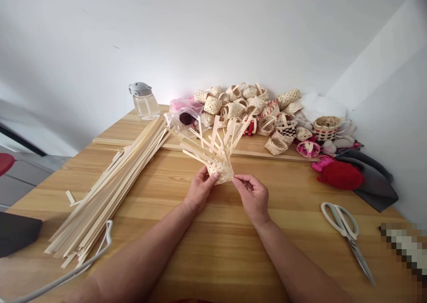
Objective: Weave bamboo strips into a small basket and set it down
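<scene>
A small half-woven bamboo basket point(220, 171) is held above the wooden table top point(207, 245), its loose strips fanning up and away from me. My left hand point(199, 189) is shut on its left side, with the thumb on the weave. My right hand point(251, 197) pinches the lower right edge of the weave between thumb and fingers. A long bundle of flat bamboo strips point(106, 191) lies on the table to the left of my hands. Steel scissors with white handles point(345, 236) lie to the right, out of reach of my fingers.
Many finished miniature woven baskets point(247, 107) are heaped against the wall at the back. A clear bottle with a grey lid point(144, 100) stands at the back left. Red and grey cloth point(353, 178) lies at the right, and a white cable point(83, 260) crosses the near left corner.
</scene>
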{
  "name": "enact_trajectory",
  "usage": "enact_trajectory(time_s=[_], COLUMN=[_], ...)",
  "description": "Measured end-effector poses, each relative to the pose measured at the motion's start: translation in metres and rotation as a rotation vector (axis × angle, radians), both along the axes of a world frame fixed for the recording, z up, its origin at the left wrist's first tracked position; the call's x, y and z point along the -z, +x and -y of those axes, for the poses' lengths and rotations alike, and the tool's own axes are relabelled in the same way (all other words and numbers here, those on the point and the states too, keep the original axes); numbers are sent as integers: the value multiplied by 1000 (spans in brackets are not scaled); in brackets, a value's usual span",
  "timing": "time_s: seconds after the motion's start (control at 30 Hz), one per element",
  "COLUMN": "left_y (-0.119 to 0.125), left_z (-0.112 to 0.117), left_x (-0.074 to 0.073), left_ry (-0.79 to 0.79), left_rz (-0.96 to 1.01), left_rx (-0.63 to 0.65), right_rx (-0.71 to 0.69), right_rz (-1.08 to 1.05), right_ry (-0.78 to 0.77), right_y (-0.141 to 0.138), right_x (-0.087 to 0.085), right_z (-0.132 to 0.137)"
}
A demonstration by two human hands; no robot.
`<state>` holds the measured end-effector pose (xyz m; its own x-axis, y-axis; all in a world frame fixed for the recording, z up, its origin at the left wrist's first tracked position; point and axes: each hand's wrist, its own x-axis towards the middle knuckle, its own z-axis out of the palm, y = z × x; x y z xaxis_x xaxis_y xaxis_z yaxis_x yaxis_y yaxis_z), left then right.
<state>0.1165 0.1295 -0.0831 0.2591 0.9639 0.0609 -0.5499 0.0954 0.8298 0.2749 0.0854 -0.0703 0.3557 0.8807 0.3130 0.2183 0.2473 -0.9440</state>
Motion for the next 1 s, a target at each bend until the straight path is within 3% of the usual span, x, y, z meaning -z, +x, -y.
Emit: enact_trajectory(time_s=[0.13, 0.43, 0.6, 1.0], left_y=[-2, -1, -4, -5], left_z=[-2, 0, 0, -1], left_x=[2, -4, -7, -1], left_ry=[16, 8, 73, 116], left_rz=[-51, -105, -289, -494], left_rx=[-12, 0, -76, -210], right_rx=[-36, -174, -160, -44], right_rz=[-8, -71, -17, -202], right_ry=[31, -136, -76, -89], right_y=[2, 3, 2, 6], right_x=[-2, 1, -6, -8], right_z=[-1, -2, 3, -2])
